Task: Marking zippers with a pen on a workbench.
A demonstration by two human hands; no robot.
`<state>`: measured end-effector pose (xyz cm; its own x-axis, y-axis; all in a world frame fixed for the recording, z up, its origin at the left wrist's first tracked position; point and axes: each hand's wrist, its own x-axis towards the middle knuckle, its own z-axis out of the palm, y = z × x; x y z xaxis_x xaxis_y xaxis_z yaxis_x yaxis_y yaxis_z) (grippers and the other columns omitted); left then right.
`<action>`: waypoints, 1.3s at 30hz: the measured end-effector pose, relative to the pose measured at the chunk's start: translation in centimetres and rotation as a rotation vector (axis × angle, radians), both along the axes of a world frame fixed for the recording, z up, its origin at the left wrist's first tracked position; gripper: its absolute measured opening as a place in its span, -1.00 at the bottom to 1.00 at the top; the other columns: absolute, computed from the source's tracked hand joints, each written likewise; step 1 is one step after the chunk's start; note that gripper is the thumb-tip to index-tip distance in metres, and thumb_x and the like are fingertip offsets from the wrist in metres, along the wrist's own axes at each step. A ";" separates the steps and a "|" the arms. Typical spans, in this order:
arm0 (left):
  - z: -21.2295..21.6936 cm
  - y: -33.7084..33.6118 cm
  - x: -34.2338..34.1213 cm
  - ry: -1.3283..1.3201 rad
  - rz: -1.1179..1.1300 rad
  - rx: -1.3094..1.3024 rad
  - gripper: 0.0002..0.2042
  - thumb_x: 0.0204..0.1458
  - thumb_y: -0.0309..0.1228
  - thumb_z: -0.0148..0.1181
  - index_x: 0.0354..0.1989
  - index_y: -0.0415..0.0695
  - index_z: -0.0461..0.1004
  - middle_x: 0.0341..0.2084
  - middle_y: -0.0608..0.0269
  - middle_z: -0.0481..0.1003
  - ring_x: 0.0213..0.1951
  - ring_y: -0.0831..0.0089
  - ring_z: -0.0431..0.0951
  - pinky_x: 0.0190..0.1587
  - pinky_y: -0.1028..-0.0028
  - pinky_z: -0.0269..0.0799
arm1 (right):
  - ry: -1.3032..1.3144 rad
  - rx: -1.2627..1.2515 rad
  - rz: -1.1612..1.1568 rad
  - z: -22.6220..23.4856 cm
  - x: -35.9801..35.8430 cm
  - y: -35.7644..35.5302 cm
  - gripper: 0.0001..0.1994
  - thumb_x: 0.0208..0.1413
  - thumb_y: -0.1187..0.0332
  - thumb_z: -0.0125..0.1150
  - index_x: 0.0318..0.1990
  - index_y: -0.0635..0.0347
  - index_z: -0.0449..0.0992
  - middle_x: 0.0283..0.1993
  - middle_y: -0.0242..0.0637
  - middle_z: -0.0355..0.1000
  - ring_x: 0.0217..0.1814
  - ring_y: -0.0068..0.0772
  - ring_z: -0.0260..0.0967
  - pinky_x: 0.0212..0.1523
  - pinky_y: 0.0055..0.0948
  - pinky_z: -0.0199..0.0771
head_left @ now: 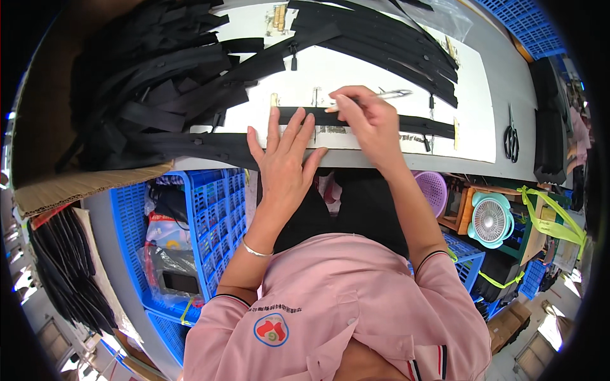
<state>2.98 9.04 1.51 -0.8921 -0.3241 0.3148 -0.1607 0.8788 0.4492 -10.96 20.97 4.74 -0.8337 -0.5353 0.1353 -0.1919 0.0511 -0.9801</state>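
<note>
A black zipper (419, 124) lies lengthwise along the near part of a white board (478, 95). My left hand (284, 162) rests on its left stretch, fingers spread and pressing down. In my right hand (376, 127) is a slim, pale pen (394, 94), pinched between thumb and fingers. The pen slants with its pointed end just at the zipper's upper edge; whether it touches cannot be made out. More black zippers (375, 38) with pulls lie farther up the board. Another black strip (190, 149) runs from the left to beneath my left hand.
A big heap of black zippers (140, 82) covers the left side beside a cardboard box edge (95, 189). Black-handled scissors (511, 141) lie right of the board. Below the table are a blue basket (213, 219), a turquoise fan (491, 220) and a purple basket (432, 192).
</note>
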 end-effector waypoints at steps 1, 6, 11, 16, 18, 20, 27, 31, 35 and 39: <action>0.1 0.0 0.0 -0.015 -0.006 0.018 -0.46 0.14 -0.21 0.34 0.31 -0.05 0.46 0.31 0.25 0.41 0.47 0.08 0.17 0.45 -0.19 -0.34 | 0.034 0.055 -0.007 -1.2 -0.2 -0.7 -0.81 0.31 0.38 0.24 -0.11 0.33 0.64 -0.28 -0.31 0.61 -0.42 -0.67 0.39 -0.39 -0.60 0.37; -0.1 -0.7 0.0 -0.010 -0.034 0.064 -0.48 0.18 -0.19 0.30 0.31 -0.04 0.46 0.33 0.26 0.41 0.49 0.10 0.14 0.49 -0.10 -0.34 | 0.178 0.094 0.000 -2.9 -0.1 -1.6 -0.82 0.31 0.39 0.25 -0.15 0.38 0.63 -0.37 -0.31 0.60 -0.52 -0.68 0.32 -0.48 -0.56 0.31; -0.1 -0.7 0.0 -0.004 -0.041 0.060 -0.48 0.19 -0.17 0.29 0.32 -0.03 0.44 0.33 0.26 0.40 0.49 0.10 0.14 0.50 -0.09 -0.36 | 0.199 0.139 -0.011 -3.0 -0.1 -1.7 -0.81 0.30 0.36 0.27 -0.16 0.36 0.63 -0.44 -0.29 0.56 -0.54 -0.63 0.31 -0.48 -0.53 0.32; -0.1 -0.5 0.0 -0.005 -0.036 0.047 -0.47 0.19 -0.17 0.29 0.32 -0.03 0.43 0.34 0.25 0.40 0.50 0.09 0.13 0.50 -0.09 -0.35 | 0.255 0.169 -0.011 -3.7 -0.3 -1.8 -0.82 0.29 0.34 0.27 -0.17 0.31 0.63 -0.44 -0.25 0.54 -0.55 -0.54 0.33 -0.46 -0.51 0.34; -0.1 -0.6 -0.1 -0.005 -0.039 0.054 -0.47 0.19 -0.17 0.29 0.32 -0.04 0.43 0.34 0.25 0.39 0.50 0.08 0.12 0.50 -0.09 -0.35 | 0.272 0.190 -0.008 -3.6 -0.3 -1.7 -0.82 0.29 0.34 0.27 -0.17 0.29 0.63 -0.44 -0.23 0.54 -0.55 -0.52 0.35 -0.46 -0.51 0.35; -0.1 -0.6 -0.1 -0.009 -0.034 0.049 -0.47 0.18 -0.17 0.30 0.32 -0.04 0.42 0.35 0.24 0.39 0.50 0.07 0.12 0.50 -0.09 -0.35 | 0.221 0.294 0.003 -2.8 0.0 -1.8 -0.78 0.32 0.36 0.24 -0.15 0.41 0.62 -0.19 -0.31 0.61 -0.31 -0.57 0.53 -0.23 -0.57 0.50; -0.1 -0.5 -0.2 0.026 -0.037 0.044 -0.44 0.12 -0.18 0.35 0.30 -0.06 0.43 0.30 0.18 0.43 0.47 0.03 0.18 0.48 -0.17 -0.33 | 0.086 0.166 0.078 -2.6 -0.1 -0.8 -0.81 0.30 0.39 0.24 -0.19 0.40 0.63 -0.26 -0.28 0.62 -0.42 -0.59 0.45 -0.33 -0.58 0.43; 0.0 -0.5 -0.3 0.011 -0.040 0.054 -0.44 0.12 -0.19 0.36 0.30 -0.07 0.43 0.31 0.19 0.42 0.48 0.02 0.17 0.48 -0.17 -0.33 | 0.260 0.198 0.114 -3.4 -0.3 -0.7 -0.80 0.26 0.37 0.27 -0.25 0.39 0.64 -0.31 -0.31 0.62 -0.48 -0.57 0.42 -0.40 -0.53 0.40; 0.1 -0.4 -0.4 -0.010 -0.036 0.042 -0.44 0.11 -0.20 0.37 0.30 -0.07 0.44 0.33 0.19 0.41 0.48 0.00 0.16 0.48 -0.17 -0.33 | 0.371 0.188 0.086 -3.3 -0.1 -1.0 -0.80 0.23 0.36 0.28 -0.31 0.36 0.65 -0.28 -0.28 0.64 -0.51 -0.48 0.43 -0.42 -0.49 0.41; 0.1 -0.4 -0.3 -0.037 -0.039 0.046 -0.43 0.11 -0.20 0.38 0.29 -0.10 0.44 0.34 0.17 0.39 0.49 0.01 0.14 0.48 -0.18 -0.34 | 0.271 0.167 0.152 -2.6 -0.6 0.3 -0.78 0.27 0.37 0.25 -0.34 0.38 0.62 -0.32 -0.33 0.64 -0.49 -0.59 0.41 -0.43 -0.55 0.37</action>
